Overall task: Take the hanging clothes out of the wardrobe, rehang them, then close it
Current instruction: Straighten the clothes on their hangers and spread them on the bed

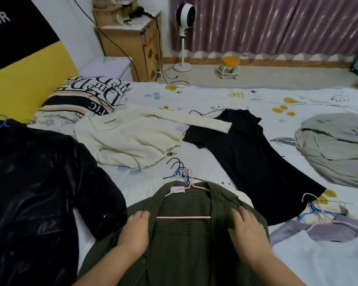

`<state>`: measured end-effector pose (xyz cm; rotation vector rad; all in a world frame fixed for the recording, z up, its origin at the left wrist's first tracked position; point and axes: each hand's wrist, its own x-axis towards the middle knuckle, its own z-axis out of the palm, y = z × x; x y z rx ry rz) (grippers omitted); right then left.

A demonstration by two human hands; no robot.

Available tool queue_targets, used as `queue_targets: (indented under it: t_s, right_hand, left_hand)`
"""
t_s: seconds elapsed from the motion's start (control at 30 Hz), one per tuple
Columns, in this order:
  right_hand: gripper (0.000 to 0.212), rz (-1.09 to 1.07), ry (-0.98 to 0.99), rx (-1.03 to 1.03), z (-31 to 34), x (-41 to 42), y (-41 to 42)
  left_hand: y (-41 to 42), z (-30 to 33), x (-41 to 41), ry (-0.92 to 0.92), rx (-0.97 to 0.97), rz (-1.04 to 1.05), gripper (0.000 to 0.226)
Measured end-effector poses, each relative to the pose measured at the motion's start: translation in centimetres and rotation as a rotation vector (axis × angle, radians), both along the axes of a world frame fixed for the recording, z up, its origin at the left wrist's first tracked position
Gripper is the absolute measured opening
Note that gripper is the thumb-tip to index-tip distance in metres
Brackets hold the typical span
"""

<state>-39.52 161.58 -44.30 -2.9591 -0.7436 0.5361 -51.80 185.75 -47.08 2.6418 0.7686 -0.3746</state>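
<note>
A dark green ribbed cardigan (182, 244) lies on the bed in front of me with a pink hanger (186, 187) inside its collar. My left hand (133, 232) rests flat on its left shoulder and my right hand (248, 234) rests flat on its right shoulder, fingers straight. Around it lie a shiny black jacket (39, 193) on a blue hanger, a cream sweater (132, 137), a black dress (250, 157), a grey garment (339, 145) and a lilac-and-white top (318, 250). Loose hangers (179, 168) lie just beyond the cardigan's collar. The wardrobe is not in view.
The bed sheet (256, 98) is white with yellow and blue prints. A lettered pillow (87, 93) sits at the yellow headboard. More hangers (316, 209) lie by the dress hem. Beyond the bed stand a wooden cabinet (132, 42), a white fan (185, 36) and an orange stool (229, 67).
</note>
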Motion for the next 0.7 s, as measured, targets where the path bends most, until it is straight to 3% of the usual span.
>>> queue_targets:
  t_s: [0.2, 0.47, 0.7]
  right_hand:
    - [0.065, -0.001, -0.061, 0.013, -4.3, 3.9, 3.1]
    - [0.068, -0.029, -0.038, -0.068, -7.7, 6.0, 4.5]
    - [0.033, 0.005, -0.087, -0.086, -6.4, 6.3, 5.4]
  left_hand:
    - [2.3, -4.3, 3.8, -0.022, -0.029, -0.016, 0.059]
    - [3.1, -8.3, 5.7, 0.051, 0.032, -0.014, 0.052]
    - [2.7, -6.2, 7.0, -0.005, 0.134, -0.020, 0.035]
